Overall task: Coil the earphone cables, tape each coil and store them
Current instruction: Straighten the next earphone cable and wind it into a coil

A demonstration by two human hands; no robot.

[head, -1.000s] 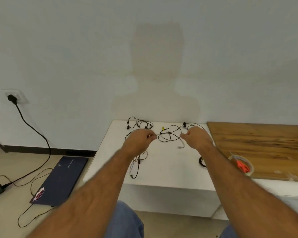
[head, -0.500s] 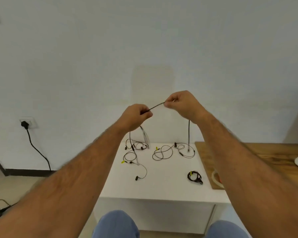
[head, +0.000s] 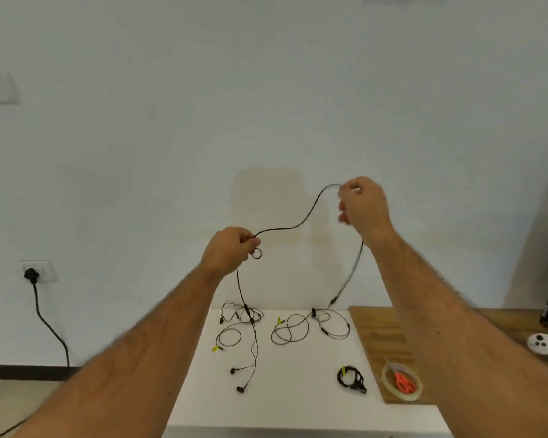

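Nearest on the white table (head: 298, 390), right of centre, lies a finished black coil (head: 350, 378); just beyond the table's right edge a tape roll (head: 401, 382) rings orange scissors (head: 404, 383). Loose earphones (head: 310, 327) sprawl at the table's far end. Above them, the left hand (head: 230, 251) pinches the earphone cable (head: 293, 224); the blurred right hand (head: 363, 203) pinches its raised stretch, plug end dangling.
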